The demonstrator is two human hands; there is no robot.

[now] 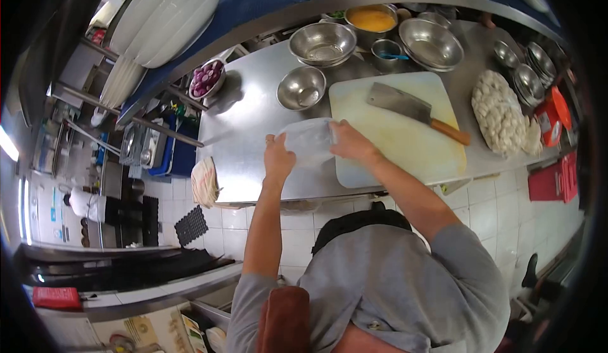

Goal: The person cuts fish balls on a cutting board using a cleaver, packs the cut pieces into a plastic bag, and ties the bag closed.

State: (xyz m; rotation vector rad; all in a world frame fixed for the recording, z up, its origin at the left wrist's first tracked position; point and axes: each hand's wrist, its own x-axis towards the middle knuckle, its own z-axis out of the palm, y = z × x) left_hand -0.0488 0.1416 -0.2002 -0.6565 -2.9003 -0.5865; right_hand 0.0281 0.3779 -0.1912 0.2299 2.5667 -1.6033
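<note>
A clear plastic bag (308, 141) is stretched between my two hands above the steel table. My left hand (279, 157) pinches its left side with closed fingers. On the other side, my right hand (350, 141) grips the bag's edge near the left part of a white cutting board (396, 153). A cleaver (400, 101) with a wooden handle lies flat across the board, its handle toward the right. Just beyond the bag sits a small steel bowl (301, 88). Whether anything is inside the bag I cannot tell.
Steel bowls (323, 41) and a bowl of orange-yellow liquid (372, 18) stand at the back. Red onions (206, 78) fill a bowl at left; a cloth (204, 182) hangs at the front edge. Bagged garlic (497, 113) sits at right. A shelf with plates (168, 24) overhangs; a person (88, 203) stands far left.
</note>
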